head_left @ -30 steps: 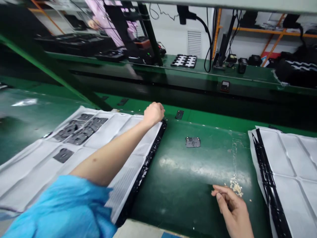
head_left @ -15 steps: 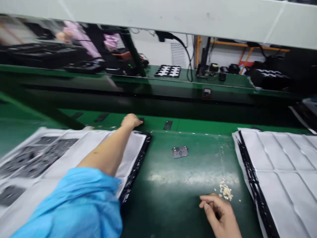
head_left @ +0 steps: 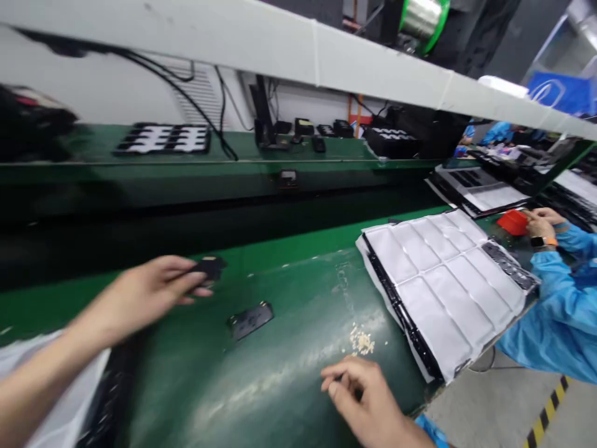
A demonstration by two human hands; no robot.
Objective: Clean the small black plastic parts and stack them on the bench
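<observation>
My left hand (head_left: 161,285) is closed on a flat black plastic part (head_left: 211,267), pinched between thumb and fingers over the bench's far side. A similar thin dark part (head_left: 252,320) lies on the green bench between my two hands. My right hand (head_left: 361,395) hovers low over the bench, or rests on it, with thumb and fingertips drawn together; whatever is between them is hidden. Just beyond it is a small heap of tiny cream-coloured pieces (head_left: 361,341).
Right of the heap lies a stack of white-lined trays (head_left: 438,274); another stack (head_left: 60,404) is at lower left. A shelf beam (head_left: 261,46) crosses above. At far right a co-worker's hands (head_left: 541,224) are at a red container (head_left: 512,221).
The view has swung right, bringing the co-worker in sight. My left hand has drawn back from the green strip behind the bench and now carries a black part. My right hand keeps its pose.
</observation>
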